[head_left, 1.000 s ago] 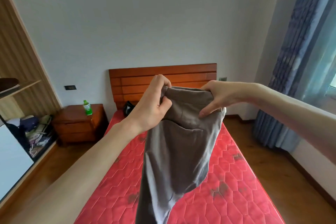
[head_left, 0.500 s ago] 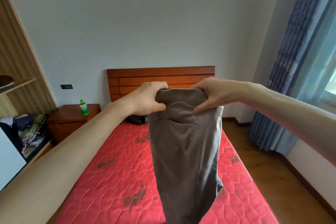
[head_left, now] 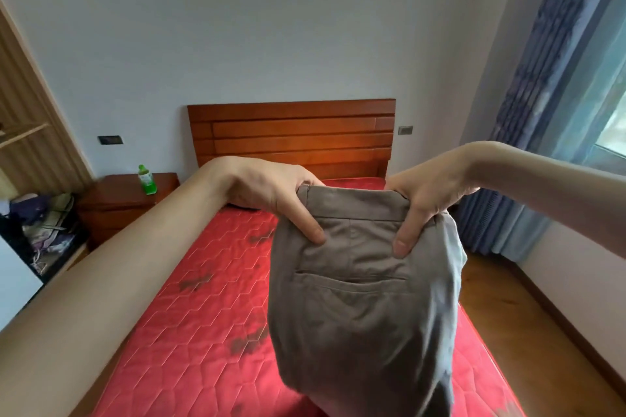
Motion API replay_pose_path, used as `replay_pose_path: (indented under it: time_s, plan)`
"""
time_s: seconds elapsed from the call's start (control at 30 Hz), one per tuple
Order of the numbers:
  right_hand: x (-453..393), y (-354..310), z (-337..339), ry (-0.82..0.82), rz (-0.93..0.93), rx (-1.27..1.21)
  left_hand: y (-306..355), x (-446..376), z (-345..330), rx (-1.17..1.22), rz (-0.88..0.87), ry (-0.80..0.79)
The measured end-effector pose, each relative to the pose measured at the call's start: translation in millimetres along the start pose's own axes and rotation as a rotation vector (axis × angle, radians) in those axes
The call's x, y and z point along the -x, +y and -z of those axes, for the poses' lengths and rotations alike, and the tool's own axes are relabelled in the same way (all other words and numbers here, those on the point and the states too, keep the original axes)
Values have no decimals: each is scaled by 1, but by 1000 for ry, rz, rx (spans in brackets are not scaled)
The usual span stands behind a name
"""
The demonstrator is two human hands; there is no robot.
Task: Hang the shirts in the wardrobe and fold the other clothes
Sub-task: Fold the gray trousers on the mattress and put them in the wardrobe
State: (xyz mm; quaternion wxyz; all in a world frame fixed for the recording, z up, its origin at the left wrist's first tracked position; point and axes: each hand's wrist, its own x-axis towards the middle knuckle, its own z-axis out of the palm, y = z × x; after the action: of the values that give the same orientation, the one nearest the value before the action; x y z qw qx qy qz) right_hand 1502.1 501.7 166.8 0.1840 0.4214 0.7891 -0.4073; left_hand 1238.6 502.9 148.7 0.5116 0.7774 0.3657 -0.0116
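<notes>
We hold a pair of grey-brown trousers (head_left: pixel 359 298) by the waistband, raised above the red quilted mattress (head_left: pixel 189 332), with the fabric hanging down toward 6 o'clock and a welt pocket facing us. Our left hand (head_left: pixel 271 193) grasps the waistband corner at 9 o'clock of the garment: the thumb lies pressed over the front of the cloth, the fingers are curled behind it. Our right hand (head_left: pixel 423 200) grasps the opposite corner at 3 o'clock in the same manner, thumb on the near face, fingers folded over the top edge. The band is stretched level between the two hands.

Beyond the trousers, at 12 o'clock, stands a slatted wooden headboard (head_left: pixel 291 135) against a pale wall. At 9 o'clock from the headboard is a wooden nightstand (head_left: pixel 122 203) carrying a green bottle (head_left: pixel 146 179). Further toward 9 o'clock, at the frame edge, loose clothes (head_left: pixel 44 227) lie heaped in an open wardrobe compartment. Blue curtains (head_left: pixel 542 78) hang at 2 o'clock beside a window.
</notes>
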Motion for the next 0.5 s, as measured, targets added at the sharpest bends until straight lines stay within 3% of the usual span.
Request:
replay_pose_path:
  time_s: [0.1, 0.2, 0.3, 0.4, 0.5]
  plan:
    - [-8, -2, 7, 10, -23, -1, -10, -5, 7, 35, 20, 31]
    - [-28, -1, 20, 203, -64, 156, -25, -19, 18, -2, 32, 147]
    - [-57, 5, 39, 493, -118, 450, -48, -40, 39, -102, 40, 392]
    - [-86, 4, 57, 773, -178, 801, -64, -65, 69, -400, 48, 697]
    - [-108, 1, 85, 917, -214, 991, -63, -85, 104, -630, 44, 942]
